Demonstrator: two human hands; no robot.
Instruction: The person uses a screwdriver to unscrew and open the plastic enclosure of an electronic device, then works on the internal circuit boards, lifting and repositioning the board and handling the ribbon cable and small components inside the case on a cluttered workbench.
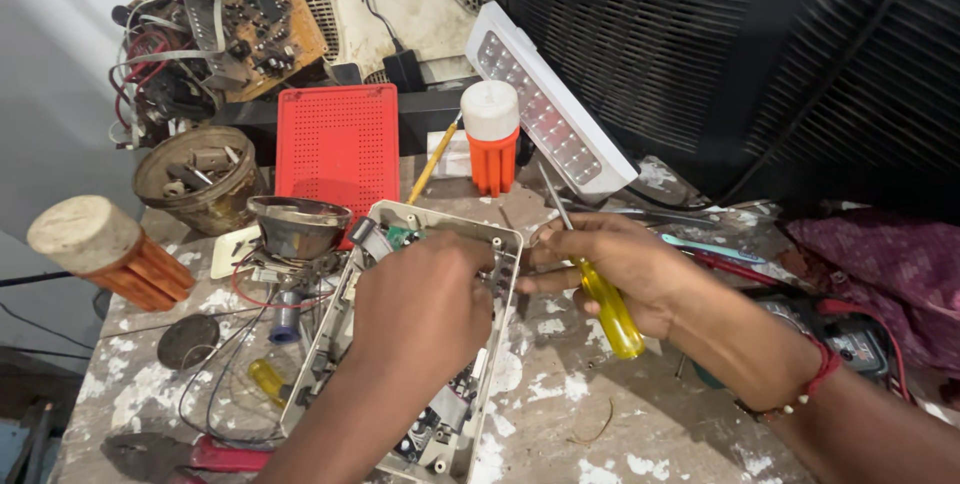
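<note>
An open white plastic device casing [505, 244] with circuit parts inside lies in the middle of the workbench. My left hand [420, 309] rests inside it, fingers curled down onto the parts near its right wall. My right hand [610, 259] is against the casing's right edge and holds a yellow-handled screwdriver [610, 312], its metal shaft pointing up and away. A red and white bracelet sits on my right wrist. What the left fingers touch is hidden.
A metal reflector bowl [297, 226] with wires sits left of the casing. Behind are a red perforated panel [337, 144], an orange and white lamp [491, 137], a white LED light bar [550, 114], circuit boards [230, 24] and a tin of parts [198, 176].
</note>
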